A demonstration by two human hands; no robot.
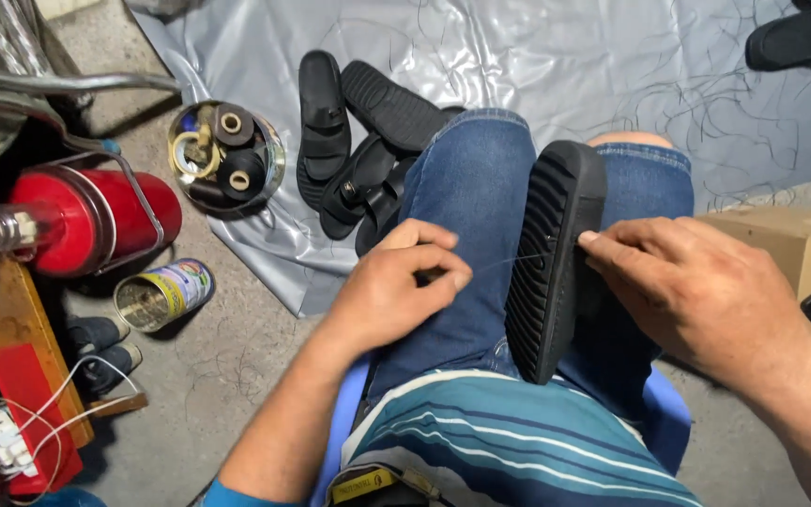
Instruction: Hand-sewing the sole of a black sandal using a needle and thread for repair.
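Observation:
A black sandal (554,253) stands on edge between my jeans-clad knees, its ribbed sole facing left. My right hand (696,291) grips the sandal's right side, fingertips pressed at the sole's rim. My left hand (401,286) rests on my left thigh with fingers pinched on a thin thread (509,264) that runs taut to the sandal's edge. Whether a needle is in the pinch is too small to tell.
Several black sandals (359,150) lie on a grey plastic sheet (537,56) ahead. A round tin of thread spools (225,155), a red cylinder (96,221) and an open can (161,295) sit at left. A cardboard box (795,239) is at right; I sit on a blue stool (668,413).

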